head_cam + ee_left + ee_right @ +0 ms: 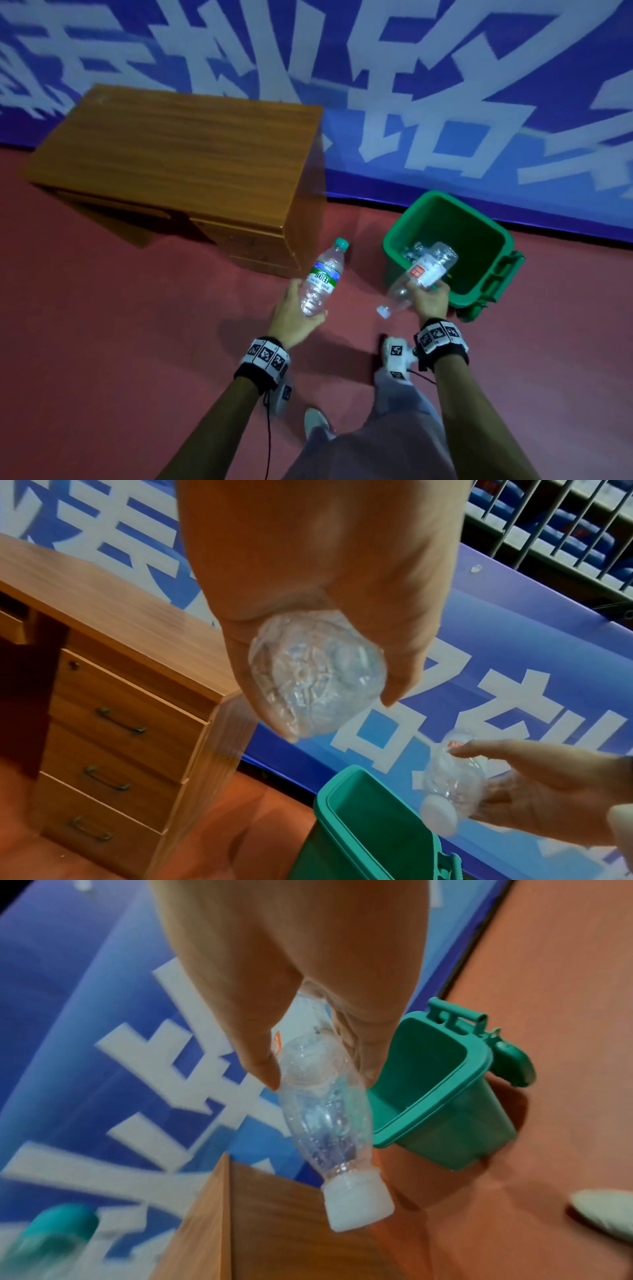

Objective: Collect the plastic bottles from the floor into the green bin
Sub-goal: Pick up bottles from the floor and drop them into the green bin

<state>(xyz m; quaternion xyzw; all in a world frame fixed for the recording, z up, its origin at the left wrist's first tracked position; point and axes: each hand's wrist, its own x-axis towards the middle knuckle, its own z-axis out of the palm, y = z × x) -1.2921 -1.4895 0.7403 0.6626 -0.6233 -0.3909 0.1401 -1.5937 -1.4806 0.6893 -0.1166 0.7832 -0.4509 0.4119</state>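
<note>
My left hand (297, 313) grips a clear bottle with a green cap and green-blue label (322, 277) by its lower half, left of the green bin (486, 274). In the left wrist view the bottle's base (315, 677) shows between my fingers. My right hand (428, 298) holds a clear bottle with a white cap and red-white label (419, 277) over the bin's near rim, base toward the bin. The right wrist view shows this bottle (325, 1118) with its white cap pointing down and the bin (445, 1096) beyond. Crushed clear bottles (414, 251) lie inside the bin.
A wooden desk (178, 164) with drawers (113, 739) stands left of the bin. A blue banner with white characters (411, 102) runs along the wall behind both. The floor (120, 342) is red. My shoe (317, 421) and trouser legs are below.
</note>
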